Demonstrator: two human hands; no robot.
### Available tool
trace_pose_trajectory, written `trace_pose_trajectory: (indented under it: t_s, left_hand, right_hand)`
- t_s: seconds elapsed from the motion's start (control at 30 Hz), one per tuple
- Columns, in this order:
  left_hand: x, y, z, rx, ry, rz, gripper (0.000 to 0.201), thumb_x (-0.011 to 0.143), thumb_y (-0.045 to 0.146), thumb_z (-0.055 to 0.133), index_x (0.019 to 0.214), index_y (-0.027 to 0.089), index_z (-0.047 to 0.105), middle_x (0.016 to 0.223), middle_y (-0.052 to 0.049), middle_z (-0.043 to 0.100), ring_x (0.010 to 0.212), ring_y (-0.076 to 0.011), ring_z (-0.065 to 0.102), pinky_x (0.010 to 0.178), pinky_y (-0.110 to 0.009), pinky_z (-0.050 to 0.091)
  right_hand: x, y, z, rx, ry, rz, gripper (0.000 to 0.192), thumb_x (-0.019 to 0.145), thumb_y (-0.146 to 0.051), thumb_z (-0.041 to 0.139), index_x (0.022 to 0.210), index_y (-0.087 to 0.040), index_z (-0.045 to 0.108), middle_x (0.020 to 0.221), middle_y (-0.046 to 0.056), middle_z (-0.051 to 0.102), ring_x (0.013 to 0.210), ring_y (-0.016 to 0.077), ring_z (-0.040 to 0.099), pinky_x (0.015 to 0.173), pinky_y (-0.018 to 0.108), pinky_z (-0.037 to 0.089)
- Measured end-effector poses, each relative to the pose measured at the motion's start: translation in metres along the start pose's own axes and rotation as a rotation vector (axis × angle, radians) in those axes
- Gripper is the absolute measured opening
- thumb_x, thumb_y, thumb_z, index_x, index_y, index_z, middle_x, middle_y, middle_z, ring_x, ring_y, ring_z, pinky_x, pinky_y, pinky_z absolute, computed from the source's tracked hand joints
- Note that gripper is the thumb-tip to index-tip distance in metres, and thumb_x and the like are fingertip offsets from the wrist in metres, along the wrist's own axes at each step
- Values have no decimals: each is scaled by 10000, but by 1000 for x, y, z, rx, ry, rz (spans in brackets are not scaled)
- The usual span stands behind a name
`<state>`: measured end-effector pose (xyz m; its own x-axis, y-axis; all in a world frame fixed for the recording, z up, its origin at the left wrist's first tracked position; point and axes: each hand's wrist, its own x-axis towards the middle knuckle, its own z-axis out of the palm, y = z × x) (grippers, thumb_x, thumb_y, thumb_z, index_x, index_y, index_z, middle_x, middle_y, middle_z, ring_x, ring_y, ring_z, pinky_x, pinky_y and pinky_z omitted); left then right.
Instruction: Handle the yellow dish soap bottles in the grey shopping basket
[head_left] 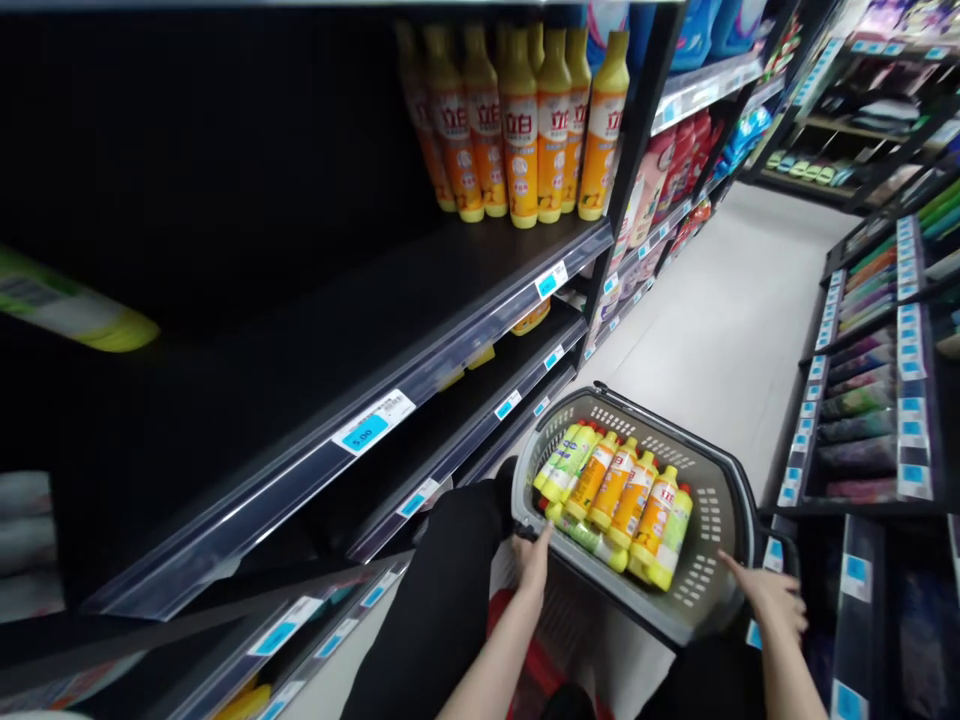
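A grey plastic shopping basket with a dark rim sits low in front of me, close to my legs. Inside lie several yellow-capped orange bottles and several yellow-green bottles with red caps. My left hand grips the basket's near left rim, thumb on top and the other fingers mostly hidden. At the basket's right side is my right hand, its thumb stretched over the rim and its fingers spread outside, slightly blurred; whether it presses on the basket is unclear.
Upright orange bottles stand grouped at the right end of the dark shelf on my left. A yellow-green bottle lies tilted farther left. Price tags line the shelf edges. Beyond the basket runs a pale aisle floor, with packed shelves on the right.
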<state>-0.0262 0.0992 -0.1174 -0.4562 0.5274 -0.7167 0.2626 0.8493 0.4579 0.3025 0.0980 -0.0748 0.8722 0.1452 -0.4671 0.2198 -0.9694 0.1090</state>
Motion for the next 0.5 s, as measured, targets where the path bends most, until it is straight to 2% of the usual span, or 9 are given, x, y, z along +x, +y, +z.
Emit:
trace_pose_trajectory:
  t_s: [0.03,0.13,0.23,0.3,0.4,0.5]
  left_hand:
    - [10,9,4,-52,63,-36,614,864,381,596,1274,-48,438,1294,-314,529,1194,-281,581,930,-275,474]
    - [26,23,16,-177,241,-94,598,836,292,635,1286,2,370,1228,-302,572,1136,-309,615,883,-342,500]
    - [32,24,23,-255,334,-25,489,813,200,654,1221,132,392,1245,-208,598,1139,-258,622,915,-315,493]
    - [36,26,23,-270,365,16,442,811,186,660,1170,143,407,1242,-200,598,1151,-245,616,937,-294,483]
    - [46,37,21,-254,380,51,456,806,176,671,1166,130,395,1206,-208,607,1137,-255,620,951,-314,478]
    - [61,54,17,-219,340,110,451,818,162,658,1170,155,376,1202,-172,612,1102,-213,635,947,-289,478]
  right_hand:
    - [11,7,5,5,-49,1,977,759,-544,681,1454,27,301,1467,365,171,1348,528,217,999,639,350]
    - [32,18,33,18,26,-57,780,818,-571,588,1406,-86,423,1507,290,94,1393,491,112,1068,634,255]
    - [40,19,57,72,83,-71,732,855,-603,506,1393,-112,426,1499,301,71,1381,509,113,1067,677,190]
    - [39,17,66,125,113,-55,722,873,-620,456,1373,-100,440,1489,324,72,1371,524,121,1023,710,224]
    - [27,7,69,166,173,3,728,905,-616,367,1386,-71,411,1489,337,92,1387,497,101,953,729,298]
    - [12,-6,65,194,139,118,781,900,-632,331,1414,-45,365,1501,323,72,1404,473,87,951,710,329]
